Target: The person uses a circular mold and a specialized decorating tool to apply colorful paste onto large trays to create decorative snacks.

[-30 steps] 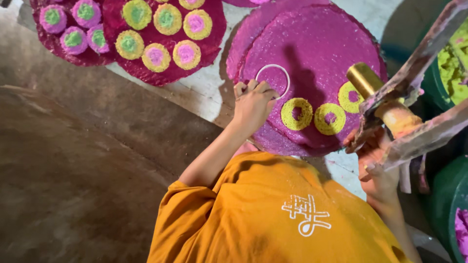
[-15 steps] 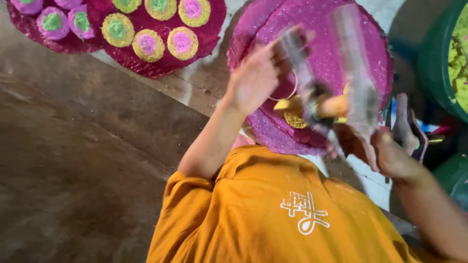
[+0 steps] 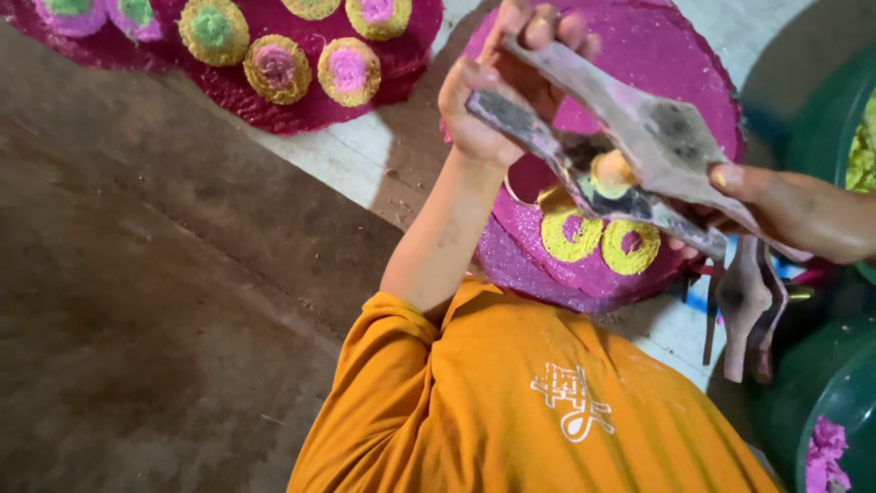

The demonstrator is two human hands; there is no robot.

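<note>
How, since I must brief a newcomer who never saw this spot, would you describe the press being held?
Find the big round magenta tray in front of the orange shirt. Over it the left hand and right hand hold a grey two-handled metal press. Unlike the spare press lying by the green tub, it is lifted and carries a yellow-tan lump at its middle.

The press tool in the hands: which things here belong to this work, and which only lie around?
In use:
left hand
right hand
press tool
pink round mat
yellow rings

Lying about:
second press tool
far mat of coloured rings
green tubs
</note>
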